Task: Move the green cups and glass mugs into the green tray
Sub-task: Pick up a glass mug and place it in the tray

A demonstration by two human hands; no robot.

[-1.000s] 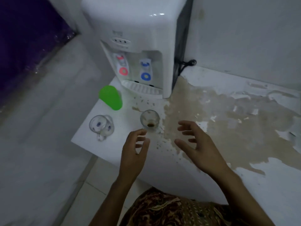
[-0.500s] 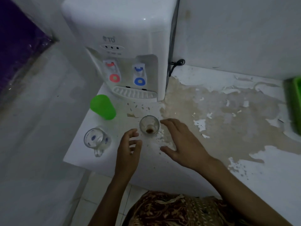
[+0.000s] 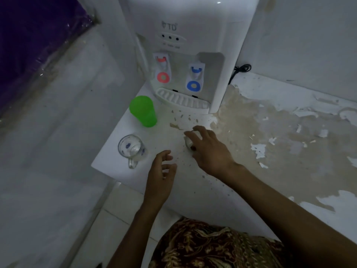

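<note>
A green plastic cup [image 3: 144, 111] stands on the white counter [image 3: 241, 194] in front of the dispenser. A clear glass mug [image 3: 132, 148] with blue dots sits near the counter's left corner, its handle toward me. A smaller glass [image 3: 187, 141] with a brown residue is mostly hidden under my right hand [image 3: 210, 151], whose fingers curl over its rim with the thumb at its near side. My left hand [image 3: 161, 176] hovers over the front edge, fingers loosely bent, holding nothing. The green tray is out of view.
A white water dispenser [image 3: 193, 45] with red and blue taps stands at the back, its black cable [image 3: 241, 69] against the wall. The counter to the right is stained and peeling [image 3: 270, 132]. Left of the counter the floor drops away.
My right hand has moved left onto the small glass and closed around it. My left hand has drawn back slightly. The view has shifted left, and the green tray has left the frame.
</note>
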